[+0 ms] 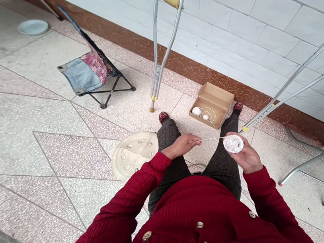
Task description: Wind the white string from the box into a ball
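Observation:
My right hand (246, 156) is closed around a ball of white yarn (233, 144), which faces up toward me. From that ball a strand of yarn (212, 138) runs left to my left hand (183, 144), whose fingers pinch it. The strand looks nearly straight between the two hands. Beyond them on the floor, an open cardboard box (204, 122) stands between my feet. Inside it lie a white yarn ball (196, 111) and a smaller one (205, 117), with loose yarn looping around them.
One metal crutch (158, 72) stands ahead and another crutch (287, 91) leans at the right. A folding chair (87, 74) is at the left, with a pale basin (33, 27) behind it. A round cream lid (127, 155) lies beside my left leg. Metal chair legs (308, 170) are at the right.

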### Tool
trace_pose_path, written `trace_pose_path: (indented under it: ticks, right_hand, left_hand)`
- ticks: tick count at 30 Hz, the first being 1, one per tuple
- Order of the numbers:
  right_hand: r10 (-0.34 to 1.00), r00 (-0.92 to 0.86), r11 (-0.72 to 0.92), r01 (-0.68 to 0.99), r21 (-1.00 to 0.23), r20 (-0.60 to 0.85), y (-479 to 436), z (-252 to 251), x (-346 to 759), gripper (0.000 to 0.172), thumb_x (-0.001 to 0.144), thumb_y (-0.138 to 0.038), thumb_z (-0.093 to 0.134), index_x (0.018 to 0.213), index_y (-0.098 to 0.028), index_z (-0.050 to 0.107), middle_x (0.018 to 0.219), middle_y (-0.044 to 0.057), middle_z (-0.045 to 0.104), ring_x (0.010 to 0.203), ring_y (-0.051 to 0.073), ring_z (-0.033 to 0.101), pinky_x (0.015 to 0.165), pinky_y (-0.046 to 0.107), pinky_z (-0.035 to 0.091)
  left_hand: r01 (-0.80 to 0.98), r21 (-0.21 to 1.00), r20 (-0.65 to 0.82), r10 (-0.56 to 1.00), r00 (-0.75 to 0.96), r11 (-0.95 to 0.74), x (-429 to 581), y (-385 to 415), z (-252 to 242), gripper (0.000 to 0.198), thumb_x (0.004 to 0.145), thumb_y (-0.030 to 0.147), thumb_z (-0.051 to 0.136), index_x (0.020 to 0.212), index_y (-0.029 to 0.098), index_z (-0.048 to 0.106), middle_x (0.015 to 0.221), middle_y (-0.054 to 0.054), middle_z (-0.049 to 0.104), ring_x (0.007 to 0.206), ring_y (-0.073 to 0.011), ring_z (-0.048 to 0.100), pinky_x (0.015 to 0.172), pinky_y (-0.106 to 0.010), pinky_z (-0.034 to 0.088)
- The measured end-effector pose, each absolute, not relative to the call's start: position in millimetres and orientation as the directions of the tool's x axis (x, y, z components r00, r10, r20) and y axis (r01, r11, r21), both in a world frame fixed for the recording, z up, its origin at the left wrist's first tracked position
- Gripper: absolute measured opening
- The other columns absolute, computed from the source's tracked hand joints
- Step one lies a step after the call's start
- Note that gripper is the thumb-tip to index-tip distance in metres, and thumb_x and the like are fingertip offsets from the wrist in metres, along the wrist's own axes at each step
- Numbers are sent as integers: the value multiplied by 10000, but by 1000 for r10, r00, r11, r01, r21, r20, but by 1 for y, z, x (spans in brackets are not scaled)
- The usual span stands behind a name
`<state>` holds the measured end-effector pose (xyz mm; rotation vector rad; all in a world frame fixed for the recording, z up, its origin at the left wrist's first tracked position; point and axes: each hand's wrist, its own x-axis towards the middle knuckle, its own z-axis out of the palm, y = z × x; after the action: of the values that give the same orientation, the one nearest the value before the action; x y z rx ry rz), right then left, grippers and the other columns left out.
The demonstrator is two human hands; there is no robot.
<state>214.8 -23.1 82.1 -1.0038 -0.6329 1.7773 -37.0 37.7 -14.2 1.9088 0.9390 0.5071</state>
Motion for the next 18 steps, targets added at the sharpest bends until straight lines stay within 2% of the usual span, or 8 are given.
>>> trace_pose_path:
  ticks: [3, 8, 11, 12, 14, 16, 18]
  right_hand:
    - [931, -104, -354, -497, -792, -351, -20, 86, 220, 404, 552, -209, 808, 951, -254, 761, 917, 27, 725, 789, 174, 641, 614, 266, 523]
    - [937, 7, -301, -487, -820, -349, -18, 91, 228, 309, 609, -217, 780, 911, -264, 742, 943, 29, 727, 822, 195, 643, 616, 284, 536]
    - [941, 16, -293, -461, -838, -338, -13, 89, 225, 321, 629, -209, 778, 945, -257, 749, 901, 28, 730, 755, 182, 632, 561, 269, 512]
    - [938, 7, -305, -452, -838, -345, -10, 87, 221, 315, 630, -204, 784, 941, -245, 755, 872, 24, 728, 719, 165, 625, 550, 255, 504]
    - [925, -15, -348, -438, -829, -380, -6, 81, 210, 285, 629, -195, 802, 910, -219, 765, 828, 13, 725, 657, 128, 610, 548, 227, 502]
    - [907, -46, -395, -435, -809, -418, -4, 74, 198, 271, 630, -192, 819, 895, -207, 770, 817, 4, 728, 635, 107, 611, 559, 209, 513]
    - [896, -83, -425, -446, -788, -436, -4, 69, 188, 285, 630, -192, 831, 908, -211, 770, 817, 0, 733, 644, 106, 625, 572, 202, 524]
  left_hand:
    - [486, 821, -65, 796, 601, -299, -44, 53, -25, 282, 951, 262, 495, 785, 166, 702, 778, -27, 721, 791, -172, 650, 830, -284, 475]
    - [574, 720, -32, 807, 589, -390, -56, 84, -17, 287, 951, 207, 455, 808, 184, 702, 824, -21, 740, 826, -170, 659, 996, -336, 442]
    - [609, 670, 20, 830, 557, -425, -52, 89, 3, 223, 931, 195, 520, 1042, 180, 713, 1070, -75, 751, 1023, -223, 665, 1067, -404, 418]
    - [612, 666, 47, 843, 536, -427, -47, 87, 10, 273, 912, 189, 561, 1155, 178, 684, 1174, -96, 727, 1107, -246, 646, 1087, -430, 408]
    - [564, 704, 108, 851, 514, -431, -32, 75, 22, 441, 891, 192, 613, 1331, 180, 589, 1318, -116, 663, 1224, -268, 597, 1109, -454, 405]
    - [449, 769, 204, 841, 502, -455, -14, 58, 29, 462, 924, 214, 586, 1384, 202, 548, 1408, -111, 602, 1308, -258, 540, 1138, -450, 389]
    - [329, 828, 236, 815, 529, -453, 3, 41, 29, 434, 923, 196, 571, 1356, 214, 574, 1389, -96, 618, 1285, -252, 555, 1126, -444, 404]
